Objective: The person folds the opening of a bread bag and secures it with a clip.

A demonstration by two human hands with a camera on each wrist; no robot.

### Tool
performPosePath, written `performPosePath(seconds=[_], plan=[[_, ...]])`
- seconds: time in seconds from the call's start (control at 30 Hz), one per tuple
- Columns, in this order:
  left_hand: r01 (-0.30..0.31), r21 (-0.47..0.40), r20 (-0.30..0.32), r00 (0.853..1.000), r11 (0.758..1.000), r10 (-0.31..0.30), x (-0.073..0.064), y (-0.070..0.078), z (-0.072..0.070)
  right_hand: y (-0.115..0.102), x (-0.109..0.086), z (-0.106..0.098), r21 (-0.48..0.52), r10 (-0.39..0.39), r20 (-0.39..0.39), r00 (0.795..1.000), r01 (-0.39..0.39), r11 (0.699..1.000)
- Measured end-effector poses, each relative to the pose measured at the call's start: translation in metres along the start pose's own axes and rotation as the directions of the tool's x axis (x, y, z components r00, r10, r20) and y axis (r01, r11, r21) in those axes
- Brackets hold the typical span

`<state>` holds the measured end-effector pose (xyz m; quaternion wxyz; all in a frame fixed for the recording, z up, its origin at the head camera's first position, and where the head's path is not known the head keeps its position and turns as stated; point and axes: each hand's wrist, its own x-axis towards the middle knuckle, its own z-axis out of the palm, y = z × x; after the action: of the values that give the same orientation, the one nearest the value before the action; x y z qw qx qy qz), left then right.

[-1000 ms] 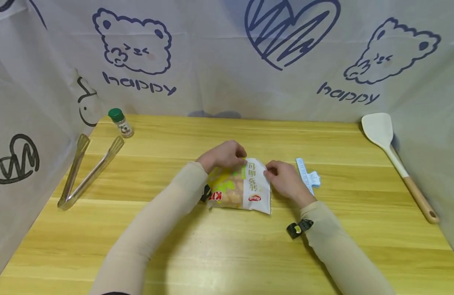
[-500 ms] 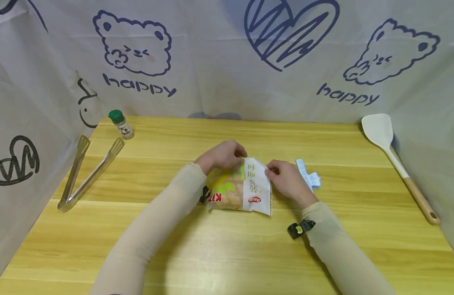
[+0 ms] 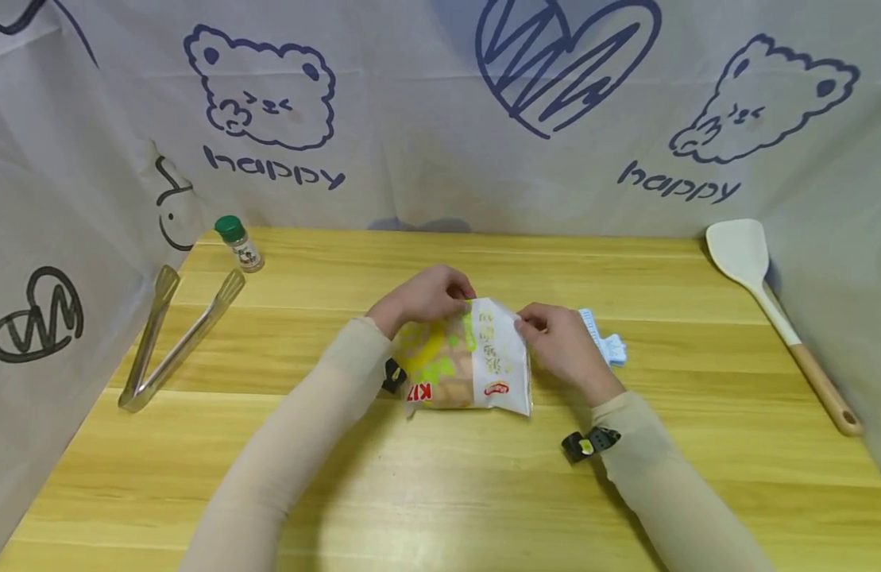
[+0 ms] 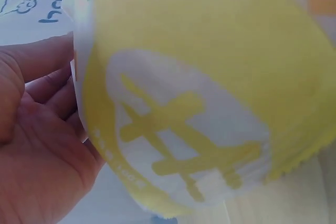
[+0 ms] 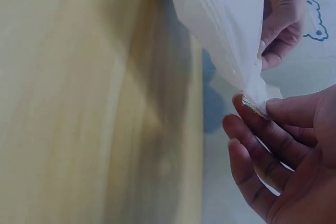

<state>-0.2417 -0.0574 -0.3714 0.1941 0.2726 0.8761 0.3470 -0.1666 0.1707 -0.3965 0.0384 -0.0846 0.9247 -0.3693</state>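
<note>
A printed food bag [image 3: 450, 369], white at one end and yellow, green and red elsewhere, is held up by both hands in the head view. My left hand [image 3: 426, 298] pinches its far edge near the middle. With thumb and forefinger, my right hand [image 3: 565, 342] pinches the far corner of the white end. The right wrist view shows that crimped corner of the bag [image 5: 226, 30] between thumb and fingertip, the other fingers of the right hand [image 5: 294, 156] loosely bent. In the left wrist view the bag's yellow face [image 4: 252, 40] covers the left fingertips.
A light blue clip [image 3: 612, 349] lies just beyond the right hand, partly hidden by it. Metal tongs [image 3: 175, 349] and a green-capped shaker bottle [image 3: 240, 245] are on the left. A white spatula with a wooden handle [image 3: 776, 318] lies on the right. Cloth walls surround the wooden table [image 3: 426, 492].
Both hands keep their hold on the bag. The left hand has shifted slightly left and up, the right slightly right, and the bag's far edge is a little higher. The view shifts slightly.
</note>
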Motion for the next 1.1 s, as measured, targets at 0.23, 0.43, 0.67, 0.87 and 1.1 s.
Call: performPosePath(seconds=[0.23,0.43,0.67,0.87,1.1], plan=[[-0.023,-0.114,-0.025,0.999,0.993,0.020,-0.010,0.000,-0.005,-0.009,-0.004,-0.011,-0.016,-0.069,-0.046,0.997,0.068,0.998],[-0.035,-0.239,-0.045,0.999,0.970,0.025,-0.021,0.005,-0.005,-0.018,-0.009,-0.021,0.007,-0.073,-0.058,0.996,0.073,0.997],[-0.081,-0.283,-0.091,0.994,0.956,0.057,-0.029,0.018,-0.002,-0.029,-0.016,-0.030,0.042,-0.103,-0.116,0.988,0.109,0.993],[-0.144,-0.281,-0.118,0.986,0.949,0.115,-0.034,0.032,-0.002,-0.039,-0.026,-0.036,0.069,-0.129,-0.158,0.979,0.142,0.988],[-0.198,-0.292,-0.169,0.974,0.936,0.153,-0.044,0.044,-0.002,-0.046,-0.035,-0.043,0.087,-0.166,-0.224,0.960,0.190,0.978]])
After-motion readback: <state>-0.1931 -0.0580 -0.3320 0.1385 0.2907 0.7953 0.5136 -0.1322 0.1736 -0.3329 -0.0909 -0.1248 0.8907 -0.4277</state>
